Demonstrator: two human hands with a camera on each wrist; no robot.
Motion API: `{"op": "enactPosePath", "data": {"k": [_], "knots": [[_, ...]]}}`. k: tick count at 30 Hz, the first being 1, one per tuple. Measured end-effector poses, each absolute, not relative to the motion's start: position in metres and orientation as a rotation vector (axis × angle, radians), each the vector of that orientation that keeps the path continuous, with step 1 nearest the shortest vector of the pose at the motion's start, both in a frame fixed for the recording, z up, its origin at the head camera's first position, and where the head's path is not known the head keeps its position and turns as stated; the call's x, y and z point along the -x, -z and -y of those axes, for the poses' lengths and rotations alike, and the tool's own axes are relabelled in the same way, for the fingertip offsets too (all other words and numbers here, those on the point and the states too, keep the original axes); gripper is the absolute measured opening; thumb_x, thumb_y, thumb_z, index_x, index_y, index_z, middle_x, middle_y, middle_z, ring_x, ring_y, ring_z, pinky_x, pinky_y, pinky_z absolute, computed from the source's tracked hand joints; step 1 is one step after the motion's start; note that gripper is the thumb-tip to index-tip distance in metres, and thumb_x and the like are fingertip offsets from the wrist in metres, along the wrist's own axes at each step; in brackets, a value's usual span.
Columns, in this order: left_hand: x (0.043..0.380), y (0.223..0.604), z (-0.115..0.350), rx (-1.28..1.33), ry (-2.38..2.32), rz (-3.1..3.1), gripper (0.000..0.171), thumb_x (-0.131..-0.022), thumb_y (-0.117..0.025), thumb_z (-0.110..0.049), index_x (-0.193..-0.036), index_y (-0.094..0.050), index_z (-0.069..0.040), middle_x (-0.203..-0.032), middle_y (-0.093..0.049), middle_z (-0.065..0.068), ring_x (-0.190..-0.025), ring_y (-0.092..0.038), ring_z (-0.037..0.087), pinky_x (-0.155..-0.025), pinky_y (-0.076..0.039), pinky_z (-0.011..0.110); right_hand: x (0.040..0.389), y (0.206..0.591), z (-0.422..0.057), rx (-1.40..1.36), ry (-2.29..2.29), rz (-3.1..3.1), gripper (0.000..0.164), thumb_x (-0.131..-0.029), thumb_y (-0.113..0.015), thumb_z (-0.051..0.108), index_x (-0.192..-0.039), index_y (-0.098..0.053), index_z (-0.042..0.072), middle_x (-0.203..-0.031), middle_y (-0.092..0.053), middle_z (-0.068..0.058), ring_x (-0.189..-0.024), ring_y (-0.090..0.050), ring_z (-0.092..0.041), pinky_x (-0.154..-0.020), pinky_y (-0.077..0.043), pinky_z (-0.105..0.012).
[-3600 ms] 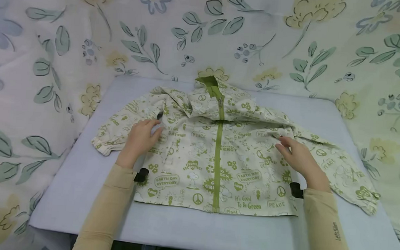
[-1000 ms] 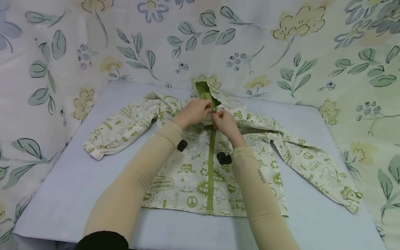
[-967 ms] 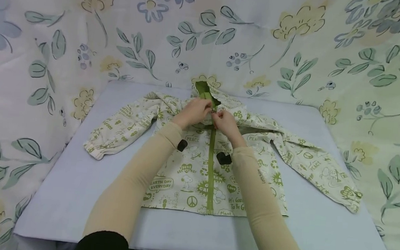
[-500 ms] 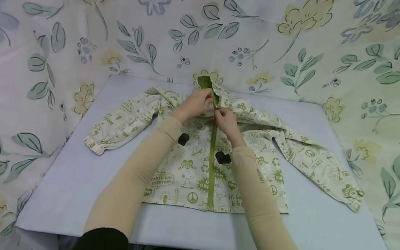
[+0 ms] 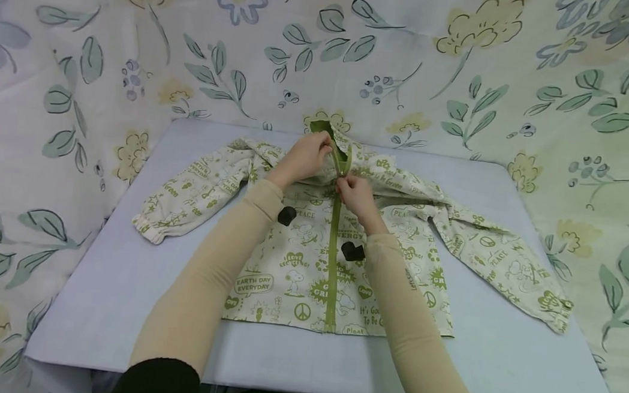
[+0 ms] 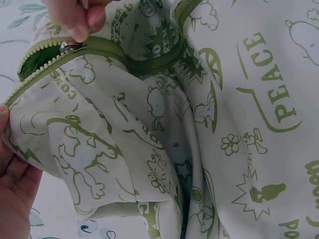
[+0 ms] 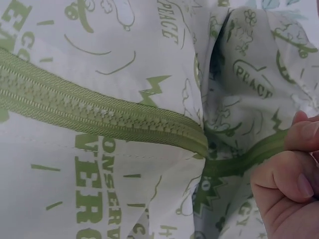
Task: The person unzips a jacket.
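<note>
Had the Snoopy-print zip-up jacket [image 5: 294, 285] laid front up on the white worktop [image 5: 101, 322], hem toward the near edge, jacket sleeves [image 5: 193, 189] angled out to either side, fabric folded across the chest. With the left hand [image 5: 305, 155], gripped the open zipper edge beside the collar, fingers curled on the cloth. With the right hand [image 5: 358, 194], pinched narrowly at the metal slider [image 6: 72, 46], lower down and near the left hand. Showed parted green teeth above the slider, with the dark green lining [image 5: 320, 126] visible inside the collar opening; below, showed the green zipper [image 7: 99, 112] meshed. Wore beige sleeves [image 5: 206, 280] and a black wrist device [image 5: 287, 216] on each arm. Faced a floral curtain [image 5: 277, 92] hanging behind the worktop.
</note>
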State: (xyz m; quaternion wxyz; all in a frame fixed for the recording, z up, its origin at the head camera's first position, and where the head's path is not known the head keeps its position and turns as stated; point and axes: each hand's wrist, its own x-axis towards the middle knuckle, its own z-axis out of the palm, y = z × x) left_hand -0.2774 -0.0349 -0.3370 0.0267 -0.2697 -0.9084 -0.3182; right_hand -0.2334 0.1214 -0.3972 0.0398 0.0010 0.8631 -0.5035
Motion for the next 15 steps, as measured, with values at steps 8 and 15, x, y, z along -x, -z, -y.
{"op": "enactPosePath", "data": {"k": [8, 15], "knots": [[0.2768, 0.3329, 0.0381, 0.785, 1.076, 2.783, 0.018, -0.094, -0.037, -0.020, -0.101, -0.049, -0.008, -0.092, -0.050, 0.003, -0.068, -0.045, 0.015, -0.060, -0.038, 0.028, 0.2331, 0.4001, -0.1234, 0.007, 1.537, -2.627, 0.040, -0.093, -0.038, 0.031, -0.088, -0.057, -0.004, -0.060, -0.049, -0.015, -0.039, -0.030, -0.012, -0.037, -0.028, -0.026], [0.2777, 0.3295, 0.0405, 0.755, 1.154, 2.725, 0.015, -0.093, -0.039, -0.017, -0.099, -0.050, -0.008, -0.092, -0.052, 0.004, -0.070, -0.047, 0.014, -0.062, -0.039, 0.028, 0.2328, 0.4020, -0.1238, 0.000, 1.556, -2.590, 0.039, -0.093, -0.038, 0.030, -0.087, -0.058, -0.004, -0.054, -0.045, -0.006, -0.039, -0.031, -0.012, -0.038, -0.029, -0.027]]}}
